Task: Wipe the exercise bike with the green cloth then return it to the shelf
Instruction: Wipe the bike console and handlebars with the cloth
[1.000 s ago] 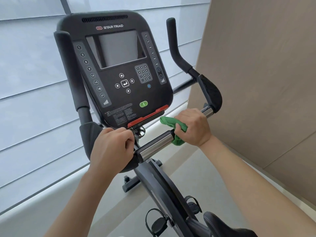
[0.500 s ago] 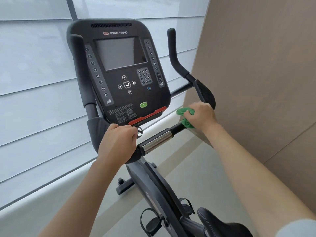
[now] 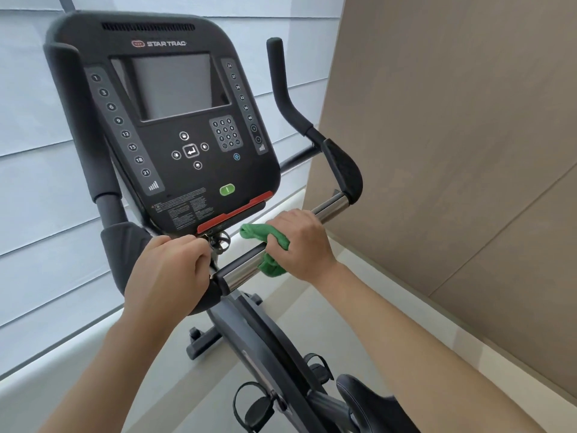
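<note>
A black exercise bike stands in front of me, its console (image 3: 175, 126) facing me. A handlebar (image 3: 246, 270) with chrome sections runs from the console's foot out to the right. My right hand (image 3: 303, 245) grips the green cloth (image 3: 265, 242), wrapped round the middle of this bar. My left hand (image 3: 170, 270) grips the left end of the handlebar just below the console. The shelf is out of view.
An upright black grip (image 3: 281, 85) rises at the right of the console and a padded elbow rest (image 3: 343, 170) sits at the bar's far end. A brown panelled wall (image 3: 452, 135) is close on the right. White blinds (image 3: 31, 151) lie behind. Pedals (image 3: 259, 407) and saddle (image 3: 368, 404) are below.
My right hand slid the green cloth along the bar out to the right end, then back toward the middle. My left hand kept its hold.
</note>
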A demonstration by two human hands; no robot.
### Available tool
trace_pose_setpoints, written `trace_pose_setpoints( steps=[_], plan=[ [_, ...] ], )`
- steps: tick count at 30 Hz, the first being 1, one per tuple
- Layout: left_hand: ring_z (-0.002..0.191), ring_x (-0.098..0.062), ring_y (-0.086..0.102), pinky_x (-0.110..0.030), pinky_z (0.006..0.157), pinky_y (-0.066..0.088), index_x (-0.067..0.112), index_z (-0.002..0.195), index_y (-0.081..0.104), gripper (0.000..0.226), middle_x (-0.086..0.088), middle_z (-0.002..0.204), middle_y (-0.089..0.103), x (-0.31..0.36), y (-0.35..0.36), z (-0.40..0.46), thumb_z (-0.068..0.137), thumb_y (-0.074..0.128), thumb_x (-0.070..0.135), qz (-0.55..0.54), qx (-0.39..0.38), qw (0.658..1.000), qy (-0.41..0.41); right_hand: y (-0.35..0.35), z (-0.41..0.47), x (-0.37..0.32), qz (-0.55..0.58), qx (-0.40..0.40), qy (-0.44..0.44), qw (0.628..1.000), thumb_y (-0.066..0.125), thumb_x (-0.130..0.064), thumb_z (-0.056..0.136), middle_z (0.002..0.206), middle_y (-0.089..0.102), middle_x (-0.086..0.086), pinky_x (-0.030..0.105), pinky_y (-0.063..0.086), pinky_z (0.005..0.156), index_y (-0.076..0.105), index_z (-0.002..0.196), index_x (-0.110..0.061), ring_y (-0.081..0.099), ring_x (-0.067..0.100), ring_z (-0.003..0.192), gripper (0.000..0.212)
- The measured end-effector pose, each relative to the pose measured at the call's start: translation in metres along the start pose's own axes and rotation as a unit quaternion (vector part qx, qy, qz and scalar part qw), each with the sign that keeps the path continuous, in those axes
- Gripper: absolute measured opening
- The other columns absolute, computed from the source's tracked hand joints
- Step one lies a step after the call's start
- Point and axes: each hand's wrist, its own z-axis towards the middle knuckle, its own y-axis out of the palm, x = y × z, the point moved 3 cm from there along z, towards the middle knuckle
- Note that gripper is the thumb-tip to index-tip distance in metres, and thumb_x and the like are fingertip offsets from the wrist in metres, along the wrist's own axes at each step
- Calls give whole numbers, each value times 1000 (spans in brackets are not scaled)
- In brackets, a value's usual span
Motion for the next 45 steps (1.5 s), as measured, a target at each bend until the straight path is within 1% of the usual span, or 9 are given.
trace_pose_setpoints(
  steps=[13, 17, 22, 25, 27, 29, 35, 41, 45],
  plan=[
    [50, -24, 37, -37, 68, 42, 20, 62, 48, 26, 9, 58, 48, 0, -2, 0, 83, 44, 6, -6, 16, 1000, 3, -11, 22, 51, 8, 5, -92, 996, 59, -29, 87, 79, 71, 4, 35, 52, 73, 75, 89, -11, 64, 22, 72, 24],
    [50, -22, 36, -37, 68, 44, 26, 64, 42, 27, 12, 59, 43, 2, -6, 0, 83, 45, 6, -17, 14, 1000, 9, -25, 29, 51, 66, -23, 40, 997, 54, -28, 90, 64, 58, 2, 36, 47, 57, 64, 72, -12, 52, 19, 60, 26],
    [48, -22, 35, -36, 64, 42, 21, 59, 44, 27, 9, 55, 39, 2, -3, 1, 81, 42, 7, 9, -3, 1000, -6, -74, 53, 76, 45, 81, 139, 986, 47, -32, 95, 58, 45, 1, 32, 35, 52, 47, 66, -13, 41, 19, 54, 34],
    [48, -22, 32, -35, 63, 40, 22, 59, 41, 27, 10, 55, 35, 2, -3, 3, 81, 42, 7, 12, 2, 1000, 0, -62, 60, 83, -16, -174, 148, 973, 43, -38, 97, 100, 64, 5, 48, 50, 92, 67, 107, -14, 58, 24, 95, 35],
    [48, -23, 33, -34, 63, 39, 22, 59, 42, 26, 10, 56, 37, 2, -3, 1, 81, 43, 7, 7, 2, 1000, -2, -58, 51, 82, -44, -347, 129, 928, 51, -36, 94, 138, 55, -2, 53, 38, 114, 56, 142, -29, 49, 22, 127, 49],
    [48, -23, 33, -34, 64, 40, 23, 60, 42, 26, 11, 57, 39, 2, -3, 1, 81, 43, 8, 2, 3, 1000, -6, -67, 48, 81, -29, -409, 121, 904, 64, -23, 88, 154, 41, -8, 47, 35, 117, 40, 156, -37, 40, 19, 137, 74],
    [48, -20, 32, -33, 67, 42, 26, 62, 42, 25, 11, 57, 41, 4, -5, 2, 81, 44, 9, -3, 14, 1000, -3, -76, 42, 88, -197, -455, -42, 868, 79, -10, 79, 166, 22, -6, 49, 34, 122, 11, 165, -34, 19, 23, 157, 113],
    [48, -18, 28, -31, 66, 38, 24, 60, 45, 25, 12, 56, 37, 6, -6, 5, 80, 45, 8, -4, 37, 999, -16, -68, 54, 92, -53, -481, 88, 871, 85, -61, 73, 161, 27, -15, 44, 36, 121, 23, 162, -40, 28, 13, 147, 111],
    [48, -20, 32, -30, 65, 34, 22, 59, 48, 24, 12, 55, 39, 4, -6, 3, 77, 47, 6, -5, 37, 999, -27, -48, 46, 89, -60, -400, 61, 913, 67, -13, 87, 150, 42, -4, 54, 31, 121, 42, 155, -33, 36, 22, 142, 75]
  ],
)
